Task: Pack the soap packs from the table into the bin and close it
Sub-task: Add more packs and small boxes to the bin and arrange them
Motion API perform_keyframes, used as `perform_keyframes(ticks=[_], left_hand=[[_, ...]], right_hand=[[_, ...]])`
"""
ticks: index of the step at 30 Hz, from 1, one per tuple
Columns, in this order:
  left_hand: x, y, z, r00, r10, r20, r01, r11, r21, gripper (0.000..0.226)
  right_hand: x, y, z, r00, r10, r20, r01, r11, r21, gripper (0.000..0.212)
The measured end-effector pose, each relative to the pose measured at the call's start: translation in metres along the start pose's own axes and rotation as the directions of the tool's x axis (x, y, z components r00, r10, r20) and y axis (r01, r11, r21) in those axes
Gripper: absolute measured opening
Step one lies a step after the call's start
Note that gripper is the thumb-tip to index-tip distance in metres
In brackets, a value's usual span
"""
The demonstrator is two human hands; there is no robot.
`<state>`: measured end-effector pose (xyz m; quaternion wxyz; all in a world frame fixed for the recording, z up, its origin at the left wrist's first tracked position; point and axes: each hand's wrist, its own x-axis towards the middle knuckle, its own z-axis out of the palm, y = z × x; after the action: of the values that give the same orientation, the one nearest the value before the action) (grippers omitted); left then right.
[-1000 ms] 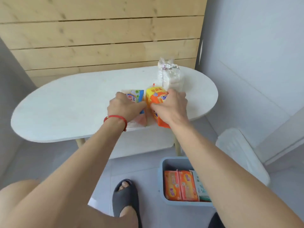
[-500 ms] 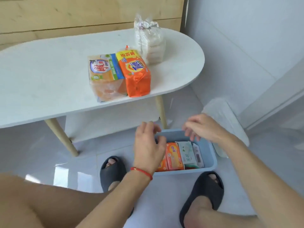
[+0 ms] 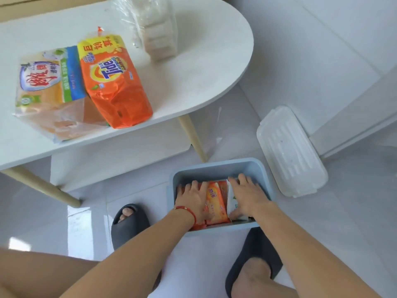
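A blue bin (image 3: 217, 167) stands open on the floor between my feet, with orange soap packs (image 3: 215, 203) and a white-green pack (image 3: 233, 200) standing in it. My left hand (image 3: 193, 200) lies flat on the orange packs at the bin's left side. My right hand (image 3: 249, 195) rests on the white-green pack at the right side, fingers spread. On the white table (image 3: 193, 72) lie an orange soap pack (image 3: 113, 82), a clear blue-and-green pack (image 3: 49, 87) beside it, and a clear bag of white bars (image 3: 152, 24) behind them.
The bin's white lid (image 3: 290, 151) lies on the floor right of the bin, by a wall. Wooden table legs (image 3: 193, 136) stand just behind the bin. My feet in dark slippers (image 3: 129, 220) flank the bin on the pale tiled floor.
My hands left the two packs on the table and came down into the bin; they now press on the packs inside. The view tilted down toward the floor.
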<state>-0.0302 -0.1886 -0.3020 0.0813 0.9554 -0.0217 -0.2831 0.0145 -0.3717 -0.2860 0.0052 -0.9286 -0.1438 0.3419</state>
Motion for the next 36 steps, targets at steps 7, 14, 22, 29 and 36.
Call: perform_keyframes(ticks=[7, 14, 22, 29, 36], left_hand=[[0.003, 0.0, 0.004, 1.0, 0.002, 0.017, -0.001, 0.998, -0.066, 0.096], [0.01, 0.003, -0.007, 0.997, 0.05, 0.058, -0.048, 0.998, -0.036, 0.093], [0.051, 0.057, -0.009, 0.982, 0.188, -0.012, -0.187, 0.967, -0.175, 0.067], [0.032, 0.062, 0.023, 0.987, 0.159, -0.008, -0.158, 0.981, -0.112, 0.088], [0.014, 0.038, 0.03, 0.963, 0.258, -0.072, -0.267, 0.945, -0.186, 0.083]], right_hand=[[-0.017, 0.018, -0.018, 0.993, -0.013, -0.114, 0.028, 0.99, 0.135, 0.066], [-0.063, 0.033, -0.015, 0.952, 0.161, -0.26, -0.024, 0.887, 0.461, 0.042], [-0.071, 0.027, -0.016, 0.78, 0.397, -0.483, -0.12, 0.853, 0.507, 0.043], [-0.059, 0.02, -0.01, 0.729, 0.369, -0.576, -0.039, 0.863, 0.503, 0.04], [-0.036, 0.004, 0.016, 0.787, 0.255, -0.562, 0.047, 0.883, 0.466, 0.022]])
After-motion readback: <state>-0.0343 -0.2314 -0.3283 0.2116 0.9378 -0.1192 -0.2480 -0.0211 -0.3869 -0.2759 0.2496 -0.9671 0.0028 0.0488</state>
